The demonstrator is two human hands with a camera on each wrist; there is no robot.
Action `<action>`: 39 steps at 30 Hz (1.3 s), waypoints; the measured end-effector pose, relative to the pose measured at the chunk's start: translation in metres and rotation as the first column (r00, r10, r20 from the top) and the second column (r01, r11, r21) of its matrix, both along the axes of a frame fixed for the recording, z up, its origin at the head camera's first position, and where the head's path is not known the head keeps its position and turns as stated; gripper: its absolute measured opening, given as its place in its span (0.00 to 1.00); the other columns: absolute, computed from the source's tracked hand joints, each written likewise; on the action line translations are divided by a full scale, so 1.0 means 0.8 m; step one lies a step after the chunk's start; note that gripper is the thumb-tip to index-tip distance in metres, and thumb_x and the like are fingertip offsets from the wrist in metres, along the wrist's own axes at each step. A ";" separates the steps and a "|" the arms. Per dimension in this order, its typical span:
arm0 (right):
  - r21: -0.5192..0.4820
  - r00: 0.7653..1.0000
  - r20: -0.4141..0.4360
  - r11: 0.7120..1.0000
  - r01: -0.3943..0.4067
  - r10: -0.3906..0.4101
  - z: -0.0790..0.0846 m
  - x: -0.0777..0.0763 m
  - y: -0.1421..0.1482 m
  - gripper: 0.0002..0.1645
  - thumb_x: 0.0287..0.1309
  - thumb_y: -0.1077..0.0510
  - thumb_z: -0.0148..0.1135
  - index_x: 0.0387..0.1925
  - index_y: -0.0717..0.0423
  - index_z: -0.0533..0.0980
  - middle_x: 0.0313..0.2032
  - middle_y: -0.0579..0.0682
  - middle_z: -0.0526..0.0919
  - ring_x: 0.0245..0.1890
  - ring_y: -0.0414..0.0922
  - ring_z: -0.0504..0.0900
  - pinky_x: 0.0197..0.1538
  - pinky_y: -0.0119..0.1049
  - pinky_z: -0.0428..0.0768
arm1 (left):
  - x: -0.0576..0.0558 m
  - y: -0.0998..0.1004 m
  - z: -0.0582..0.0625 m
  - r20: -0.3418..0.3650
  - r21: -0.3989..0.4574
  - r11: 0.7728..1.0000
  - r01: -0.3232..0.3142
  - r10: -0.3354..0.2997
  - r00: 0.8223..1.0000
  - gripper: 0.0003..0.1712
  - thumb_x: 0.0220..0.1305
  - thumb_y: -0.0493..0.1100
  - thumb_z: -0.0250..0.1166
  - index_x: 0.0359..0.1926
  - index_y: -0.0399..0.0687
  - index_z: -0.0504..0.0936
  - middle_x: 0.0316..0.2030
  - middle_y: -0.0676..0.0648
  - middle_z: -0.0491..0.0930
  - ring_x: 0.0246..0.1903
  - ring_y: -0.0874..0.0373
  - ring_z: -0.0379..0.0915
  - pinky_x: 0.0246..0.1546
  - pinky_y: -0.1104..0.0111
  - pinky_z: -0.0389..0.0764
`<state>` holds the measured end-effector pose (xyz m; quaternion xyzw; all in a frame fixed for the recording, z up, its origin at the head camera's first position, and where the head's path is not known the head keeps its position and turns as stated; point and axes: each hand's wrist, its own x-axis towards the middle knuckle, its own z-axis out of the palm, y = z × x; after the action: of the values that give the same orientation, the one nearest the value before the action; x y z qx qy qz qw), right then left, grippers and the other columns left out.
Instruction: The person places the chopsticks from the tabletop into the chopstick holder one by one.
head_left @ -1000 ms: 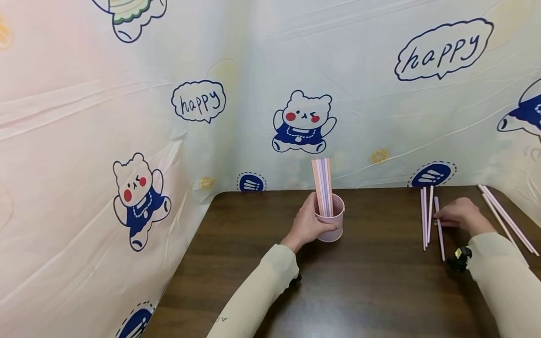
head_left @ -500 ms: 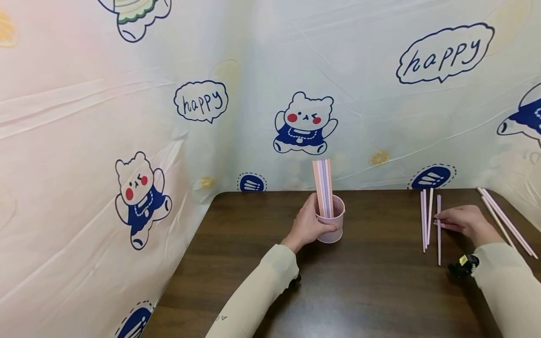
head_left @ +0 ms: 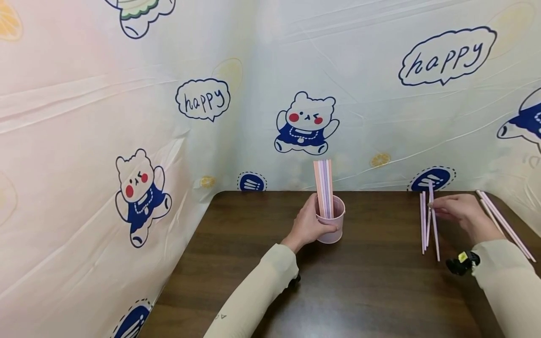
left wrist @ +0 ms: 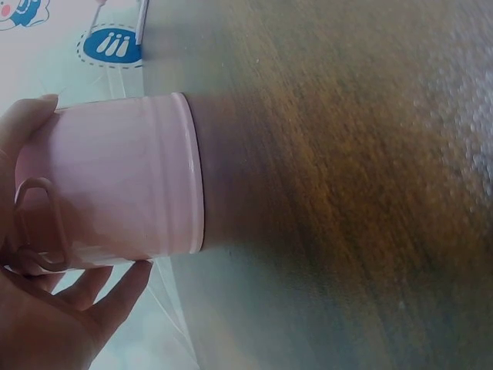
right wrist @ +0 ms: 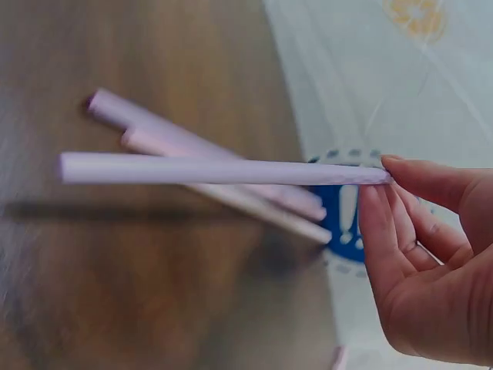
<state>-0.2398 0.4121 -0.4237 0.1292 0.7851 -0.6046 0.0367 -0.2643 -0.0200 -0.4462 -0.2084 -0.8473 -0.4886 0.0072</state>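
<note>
My left hand (head_left: 305,224) grips a small pink bucket (head_left: 332,233) standing on the table, thumb and fingers wrapped around its side. A bundle of orange, white and lilac straws (head_left: 323,188) stands upright in it. In the left wrist view a small looped handle (left wrist: 38,223) shows on the bucket's wall. Over at the right, my right hand (head_left: 462,213) pinches a lilac straw (right wrist: 192,170) between thumb and fingertips. The straw is above the wood, its shadow falling beneath it. Two more straws (head_left: 423,230) lie close to its left, partly overlapped by it.
Several pale straws (head_left: 509,227) lie slanted near the right edge of the dark wooden table (head_left: 253,244). A printed curtain (head_left: 359,117) with bears hangs directly behind the table and along its left side.
The right hand has lifted the lilac straw and moved it left, over beside the two lying straws. The left hand stays on the bucket.
</note>
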 end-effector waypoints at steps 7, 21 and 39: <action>-0.222 0.992 -0.116 0.972 -0.077 0.052 0.034 -0.008 -0.033 0.15 0.68 0.69 0.61 0.30 0.49 0.84 0.28 0.42 0.87 0.31 0.36 0.87 0.39 0.30 0.85 | 0.000 -0.001 -0.001 0.001 -0.005 1.000 -0.006 0.006 1.000 0.58 0.43 0.51 0.85 0.72 0.62 0.61 0.60 0.59 0.73 0.55 0.64 0.74 0.59 0.58 0.77; -0.317 0.941 -0.332 0.947 -0.048 -0.064 0.104 -0.016 -0.113 0.13 0.63 0.69 0.67 0.29 0.49 0.87 0.28 0.43 0.88 0.29 0.37 0.88 0.36 0.29 0.85 | -0.001 0.000 0.004 0.006 0.000 1.000 -0.002 0.002 1.000 0.58 0.42 0.50 0.85 0.72 0.64 0.61 0.60 0.58 0.72 0.57 0.62 0.74 0.61 0.55 0.76; -0.364 0.767 -0.619 0.927 -0.093 -0.166 0.136 -0.039 -0.218 0.14 0.58 0.73 0.69 0.44 0.77 0.76 0.29 0.51 0.86 0.29 0.43 0.89 0.38 0.34 0.85 | 0.001 0.001 0.002 -0.040 -0.057 0.998 -0.024 0.022 0.999 0.58 0.42 0.51 0.85 0.73 0.60 0.61 0.60 0.56 0.73 0.56 0.61 0.74 0.60 0.58 0.76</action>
<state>-0.2706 0.2381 -0.3151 -0.0782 0.6178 -0.7506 -0.2210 -0.2636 -0.0194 -0.4447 -0.2085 -0.8630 -0.4595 0.0235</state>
